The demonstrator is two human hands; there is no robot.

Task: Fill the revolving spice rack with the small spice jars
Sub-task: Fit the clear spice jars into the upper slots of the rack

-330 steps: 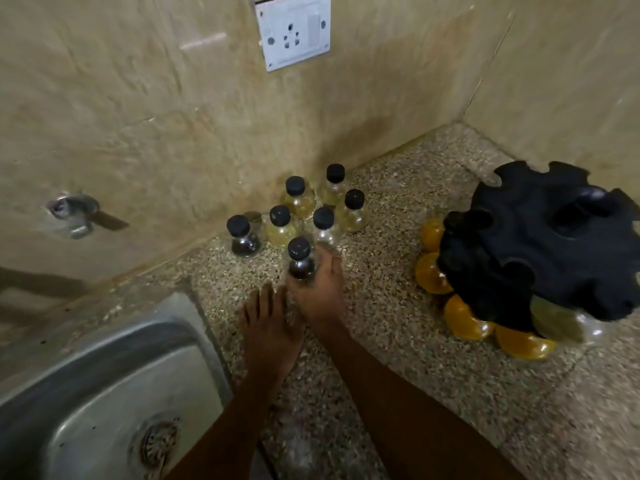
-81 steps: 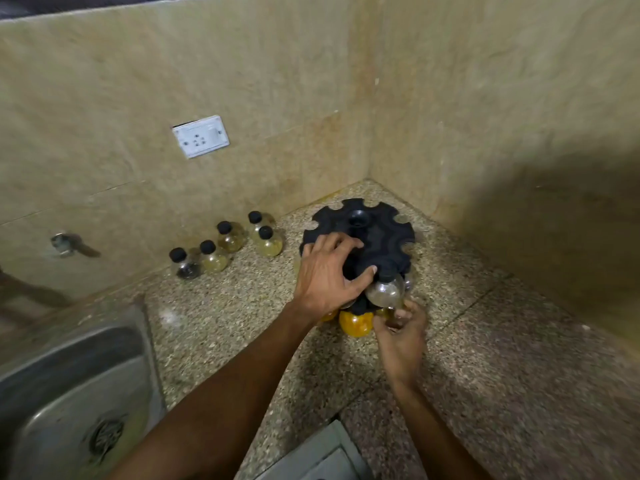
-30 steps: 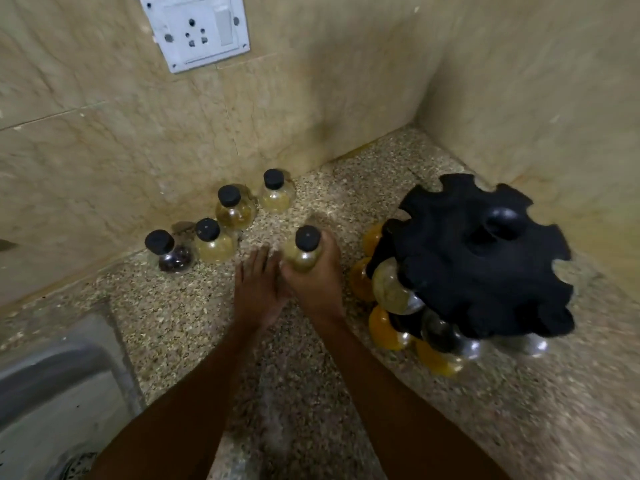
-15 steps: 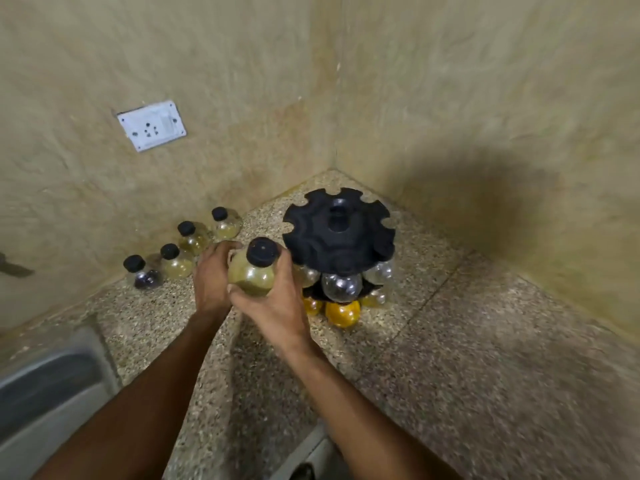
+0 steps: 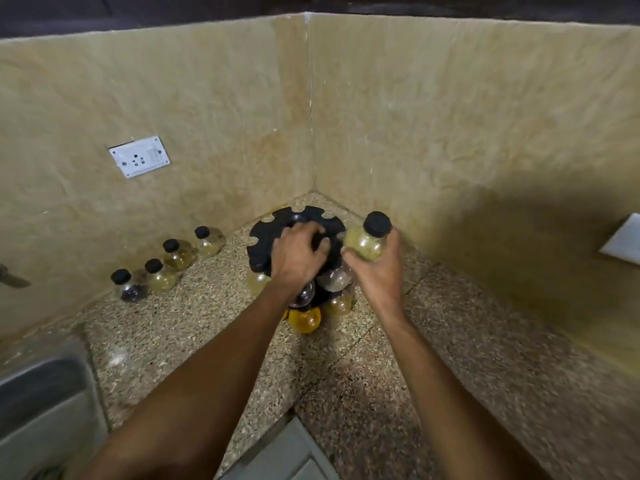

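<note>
The black revolving spice rack (image 5: 266, 237) stands in the counter corner, its notched top disc facing up. Several jars hang in its lower tiers, among them an orange one (image 5: 304, 318) at the front. My left hand (image 5: 299, 254) lies on the top disc with its fingers curled over it. My right hand (image 5: 379, 271) grips a small black-capped jar of yellowish spice (image 5: 367, 242), held upright just right of the disc's edge. Several more capped jars (image 5: 176, 254) stand in a row along the left wall.
A steel sink (image 5: 41, 393) fills the lower left corner. On the left wall is a white socket plate (image 5: 138, 161), and another white plate (image 5: 623, 239) is on the right wall. A grey edge (image 5: 287, 455) shows below the speckled counter (image 5: 450, 358).
My right hand has carried the jar from the rack's front left to its right side. My left hand has left the jar and moved onto the rack's top disc.
</note>
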